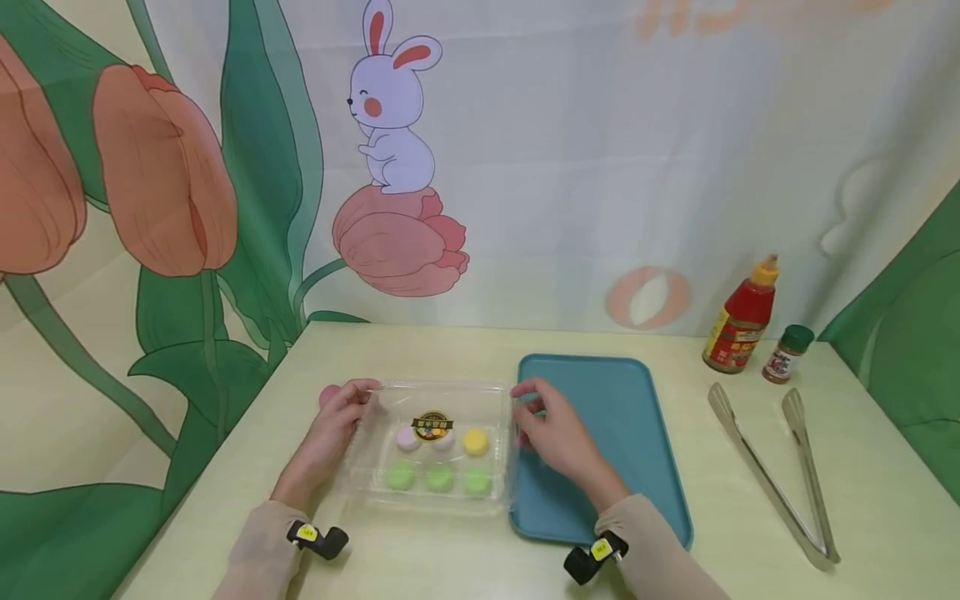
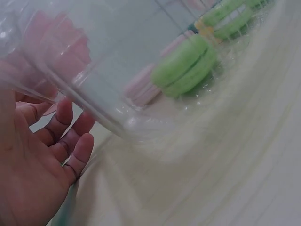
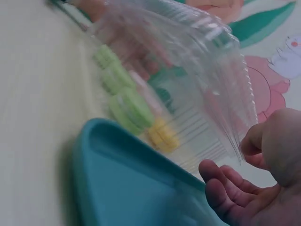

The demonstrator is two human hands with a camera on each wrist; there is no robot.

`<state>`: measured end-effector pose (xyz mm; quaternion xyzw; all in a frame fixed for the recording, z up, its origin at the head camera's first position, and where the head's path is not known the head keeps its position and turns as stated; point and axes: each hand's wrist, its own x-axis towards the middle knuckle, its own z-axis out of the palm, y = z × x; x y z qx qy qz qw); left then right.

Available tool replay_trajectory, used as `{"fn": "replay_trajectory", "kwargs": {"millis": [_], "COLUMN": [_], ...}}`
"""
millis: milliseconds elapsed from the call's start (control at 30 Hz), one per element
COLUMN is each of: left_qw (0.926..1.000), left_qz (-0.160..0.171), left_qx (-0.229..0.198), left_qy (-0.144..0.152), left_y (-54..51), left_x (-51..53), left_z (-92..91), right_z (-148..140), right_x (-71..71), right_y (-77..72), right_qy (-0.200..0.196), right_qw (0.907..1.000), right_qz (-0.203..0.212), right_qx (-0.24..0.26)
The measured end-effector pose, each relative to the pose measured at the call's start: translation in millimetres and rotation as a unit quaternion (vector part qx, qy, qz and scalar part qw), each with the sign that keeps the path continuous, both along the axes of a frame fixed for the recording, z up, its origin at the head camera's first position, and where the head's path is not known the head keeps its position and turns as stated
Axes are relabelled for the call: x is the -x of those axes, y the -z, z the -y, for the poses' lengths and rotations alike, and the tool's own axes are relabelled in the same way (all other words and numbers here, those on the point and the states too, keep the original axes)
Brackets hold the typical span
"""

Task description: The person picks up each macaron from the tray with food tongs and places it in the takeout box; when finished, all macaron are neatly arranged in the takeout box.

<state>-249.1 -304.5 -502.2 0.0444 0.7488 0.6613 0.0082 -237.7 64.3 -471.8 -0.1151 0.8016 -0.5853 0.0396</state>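
A clear plastic clamshell box (image 1: 457, 410) lies on the table between the two hands, a dark round label (image 1: 432, 426) on its lid. Inside are green macarons (image 1: 438, 477), a yellow macaron (image 1: 476, 442) and pale pink macarons (image 1: 408, 437). My left hand (image 1: 327, 437) holds the box's left side near the far corner; its thumb is hidden in the left wrist view. At the far right corner, the right hand (image 1: 561, 433) pinches the rim between thumb and index finger, as the right wrist view shows, its other fingers (image 3: 221, 193) loosely bent below.
A blue tray (image 1: 600, 417) lies right of the box, partly under my right hand. Metal tongs (image 1: 780, 475) lie spread farther right, behind them a red sauce bottle (image 1: 741, 321) and a green-capped spice jar (image 1: 787, 354). A pink round piece (image 1: 328, 395) sits beside my left hand.
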Motion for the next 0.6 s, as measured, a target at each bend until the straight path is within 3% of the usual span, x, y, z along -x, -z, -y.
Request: {"fn": "replay_trajectory", "kwargs": {"millis": [267,433,600], "left_qw": [0.9998,0.9994,0.9986], "left_qz": [-0.005,0.001,0.002], "left_qx": [0.016,0.028,0.049], "left_qy": [-0.014,-0.02,-0.02], "left_y": [-4.9,-7.3,-7.4], "left_x": [-1.4,-3.6,-5.9], "left_z": [-9.6,-12.0,-11.0], "right_z": [-10.6,-16.4,-17.8], "right_x": [-41.1,-67.2,-78.5], "right_y": [-11.1,-13.3,-6.5], "right_qy": [-0.023,-0.059,-0.072], "right_qw": [0.9925,0.9919,0.9914], "right_qz": [-0.065,-0.045,-0.038], "right_qx": [-0.1,-0.104,-0.103]}}
